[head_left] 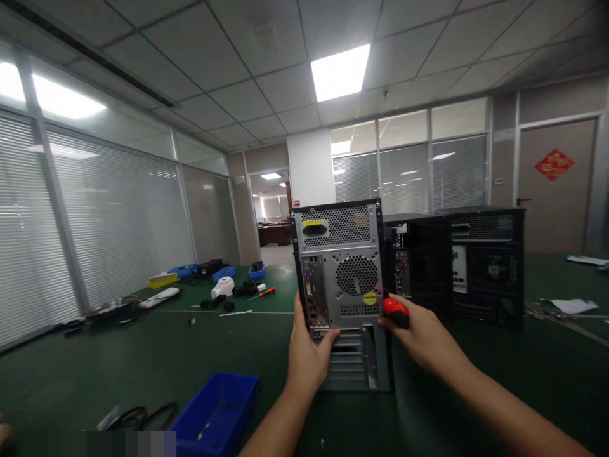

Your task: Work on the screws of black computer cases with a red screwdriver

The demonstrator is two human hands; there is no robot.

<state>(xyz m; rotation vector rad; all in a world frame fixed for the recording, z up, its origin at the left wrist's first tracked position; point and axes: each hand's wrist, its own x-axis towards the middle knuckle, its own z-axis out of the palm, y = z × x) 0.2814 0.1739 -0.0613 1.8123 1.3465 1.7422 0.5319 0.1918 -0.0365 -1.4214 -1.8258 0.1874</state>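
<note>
A desktop computer case stands upright on the green table, its rear panel with the power socket, fan grille and ports facing me. My left hand grips the case's left edge, the thumb lying on the rear panel near the slot covers and the fingers along the side. At the right edge, my right hand is closed around a red and black screwdriver handle. Its fingers are against the case's side. The screwdriver's shaft and tip are hidden from view.
Two more black computer cases stand behind to the right. A blue bin with small bits sits at front left, near black cables. Farther back lie an orange screwdriver, a white device and small trays. Papers lie at right.
</note>
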